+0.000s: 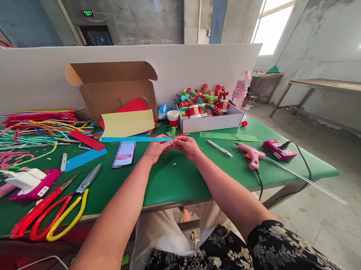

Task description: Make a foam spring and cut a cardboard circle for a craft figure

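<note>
Bare concrete walls (pixel 150 15), bright window (pixel 276 21) upper right, grey floor (pixel 338 207), white partition (pixel 29 78) behind green table (pixel 177 183)

In front of the cardboard box (pixel 114 90), the screen of the phone (pixel 124 154) is blurred, and the left hand (pixel 157 149) and right hand (pixel 187 146) hide whatever their fingertips pinch. Left of the box, the craft stems (pixel 29 129) run off the edge.

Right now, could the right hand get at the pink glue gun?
Probably yes: only bare green table and a white pen lie between the right hand and the glue gun, though its fingers are pinched shut.
</note>
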A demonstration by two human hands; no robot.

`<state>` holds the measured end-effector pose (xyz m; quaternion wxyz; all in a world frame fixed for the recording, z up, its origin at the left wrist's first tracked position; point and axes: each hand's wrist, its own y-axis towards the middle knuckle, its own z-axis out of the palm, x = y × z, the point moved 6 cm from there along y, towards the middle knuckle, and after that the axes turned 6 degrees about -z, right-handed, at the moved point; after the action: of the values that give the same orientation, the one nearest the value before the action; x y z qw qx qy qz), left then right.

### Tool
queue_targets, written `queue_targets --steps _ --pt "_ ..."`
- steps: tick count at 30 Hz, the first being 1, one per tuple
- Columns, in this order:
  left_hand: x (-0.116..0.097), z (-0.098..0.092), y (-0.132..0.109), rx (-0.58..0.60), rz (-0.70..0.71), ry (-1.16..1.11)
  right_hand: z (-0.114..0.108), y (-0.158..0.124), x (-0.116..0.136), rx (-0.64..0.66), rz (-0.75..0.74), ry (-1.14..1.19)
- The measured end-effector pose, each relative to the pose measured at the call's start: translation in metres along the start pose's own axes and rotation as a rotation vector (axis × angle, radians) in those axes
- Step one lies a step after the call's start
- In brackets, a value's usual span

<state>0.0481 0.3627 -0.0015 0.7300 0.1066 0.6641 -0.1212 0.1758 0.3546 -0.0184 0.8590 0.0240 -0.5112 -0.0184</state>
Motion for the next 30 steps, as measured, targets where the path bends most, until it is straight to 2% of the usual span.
queue_targets --steps 8,13,19,23,30 --pt "-0.0037 -0.0069 0.0018 -0.121 0.073 0.053 0.0015 0.0015 -0.0045 0.078 0.037 -0.026" --pt "-0.0086 -0.0047 0.0014 -0.113 0.110 0.118 -0.0027 0.0019 -0.0021 0.048 0.028 -0.141" --pt "-0.0040 -0.0060 0.0023 -0.110 0.022 0.071 -0.0017 0.0015 0.0022 0.052 -0.057 -0.164" --pt "-0.0026 -0.0076 0.0031 -0.094 0.015 0.018 0.0016 0.0016 0.0024 0.071 -0.089 -0.155" --pt "-0.0092 -0.0077 0.0016 -0.179 0.115 0.205 -0.0011 0.0001 -0.0017 0.042 -0.007 -0.144"
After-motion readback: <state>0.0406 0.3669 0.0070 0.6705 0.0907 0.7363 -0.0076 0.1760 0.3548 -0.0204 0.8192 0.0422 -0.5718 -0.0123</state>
